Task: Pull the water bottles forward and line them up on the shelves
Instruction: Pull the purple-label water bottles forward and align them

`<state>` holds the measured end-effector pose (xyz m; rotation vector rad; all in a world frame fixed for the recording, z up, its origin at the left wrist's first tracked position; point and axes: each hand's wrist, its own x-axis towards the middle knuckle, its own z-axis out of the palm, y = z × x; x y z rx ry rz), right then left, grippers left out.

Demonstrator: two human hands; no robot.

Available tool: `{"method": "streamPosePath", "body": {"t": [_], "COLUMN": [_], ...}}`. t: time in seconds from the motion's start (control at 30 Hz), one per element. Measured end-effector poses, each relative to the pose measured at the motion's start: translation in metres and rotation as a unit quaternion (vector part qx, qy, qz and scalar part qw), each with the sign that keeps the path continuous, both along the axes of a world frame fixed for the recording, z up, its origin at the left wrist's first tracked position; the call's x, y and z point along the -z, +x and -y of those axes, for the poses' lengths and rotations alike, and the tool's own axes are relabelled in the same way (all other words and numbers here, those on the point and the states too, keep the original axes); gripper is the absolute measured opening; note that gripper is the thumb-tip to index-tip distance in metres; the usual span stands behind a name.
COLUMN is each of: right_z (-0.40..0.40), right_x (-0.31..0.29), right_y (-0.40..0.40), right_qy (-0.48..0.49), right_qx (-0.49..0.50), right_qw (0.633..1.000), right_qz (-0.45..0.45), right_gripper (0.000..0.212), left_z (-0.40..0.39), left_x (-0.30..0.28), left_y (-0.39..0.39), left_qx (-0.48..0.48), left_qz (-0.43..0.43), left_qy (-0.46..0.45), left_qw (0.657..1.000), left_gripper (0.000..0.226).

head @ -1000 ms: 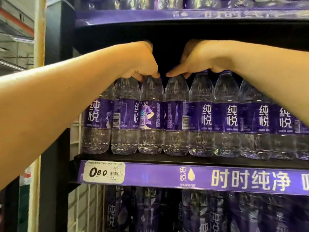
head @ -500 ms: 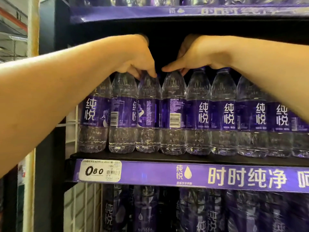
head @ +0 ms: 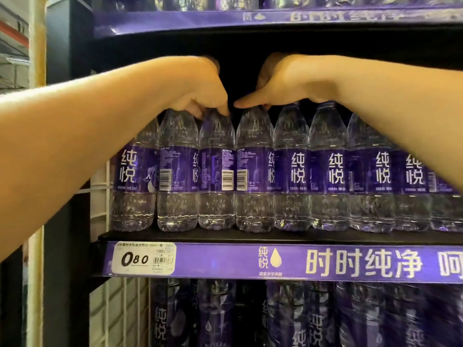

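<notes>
While both hands work at cap height in the dark gap under the upper shelf (head: 225,20), the main hazard lies in the tall, narrow bottles being handled from the top only. The left hand (head: 200,88) has its fingers curled down over the necks of the second bottle (head: 178,171) and third bottle (head: 217,171) from the left, holding them by the caps. The right hand (head: 283,81) is likewise curled over the necks to its side, thumb stretched toward the fourth bottle (head: 254,171); which caps it actually holds cannot be told, since the fingers are hidden behind the hand. The row of water bottles (head: 328,171) stands upright on the middle shelf (head: 250,237), shoulder to shoulder, bases near the front edge above the price tag (head: 144,257). In my judgement, a pull applied this high could tip a bottle forward about its base, and one dragged past the lip would drop. Because neighbours touch, a tilted bottle may knock the next along. Several labels show barcodes rather than the brand face, so turning them by the cap risks slippage. Bottles behind the front row are not visible; a snag there is possible.
</notes>
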<state>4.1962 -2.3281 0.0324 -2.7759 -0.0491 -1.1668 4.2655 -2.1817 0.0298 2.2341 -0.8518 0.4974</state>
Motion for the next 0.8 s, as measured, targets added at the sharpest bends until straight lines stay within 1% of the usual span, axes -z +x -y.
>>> {"method": "streamPosePath", "body": {"t": [0.07, 0.13, 0.2, 0.23, 0.27, 0.33, 0.43, 0.5, 0.57, 0.67, 0.73, 0.8], "right_z": [0.002, 0.005, 0.006, 0.006, 0.006, 0.003, -0.001, -0.004, -0.007, -0.005, -0.003, 0.0], "right_x": [-0.006, -0.01, -0.011, -0.011, -0.01, -0.01, -0.01, -0.009, -0.008, -0.011, -0.013, -0.014], "right_y": [-0.007, -0.012, -0.013, -0.012, -0.011, -0.009, -0.005, -0.001, 0.001, -0.001, -0.003, -0.003], "right_qy": [0.028, 0.036, 0.029, 0.032, 0.036, 0.044, 0.04, 0.035, 0.021, 0.01, 0.023, 0.029], "right_qx": [-0.018, -0.036, -0.036, -0.033, -0.03, -0.018, 0.012, 0.013, 0.014, 0.019, -0.012, -0.03], "right_qw": [0.997, 0.991, 0.989, 0.989, 0.989, 0.989, 0.99, 0.993, 0.995, 0.994, 0.991, 0.99], "right_qz": [-0.063, -0.125, -0.143, -0.14, -0.138, -0.137, -0.132, -0.116, -0.098, -0.11, -0.129, -0.136], "right_gripper": [0.021, 0.016, 0.018, 0.02, 0.021, 0.023, 0.024, 0.023, 0.025, 0.024, 0.019, 0.016], "left_z": [0.0, 0.001, 0.003, 0.004, 0.006, 0.007, 0.004, 0.001, -0.002, -0.002, 0.001, 0.005], "left_x": [0.0, 0.003, 0.006, 0.006, 0.006, 0.001, -0.005, -0.007, -0.008, -0.005, 0.002, 0.007], "left_y": [0.0, -0.003, -0.007, -0.006, -0.004, 0.001, 0.003, 0.002, 0.002, 0.003, 0.003, 0.001], "left_qx": [-0.011, -0.049, -0.102, -0.106, -0.087, -0.018, 0.026, 0.025, 0.024, 0.02, -0.033, -0.101], "left_qz": [0.034, 0.08, 0.138, 0.139, 0.112, 0.033, -0.042, -0.061, -0.057, -0.018, 0.053, 0.127], "left_qy": [-0.009, 0.014, 0.061, 0.062, 0.047, 0.011, 0.024, 0.032, 0.031, 0.015, 0.029, 0.055], "left_qw": [0.999, 0.996, 0.983, 0.983, 0.989, 0.999, 0.998, 0.997, 0.998, 1.0, 0.998, 0.985], "left_gripper": [0.071, 0.073, 0.073, 0.072, 0.072, 0.072, 0.075, 0.078, 0.081, 0.081, 0.073, 0.061]}}
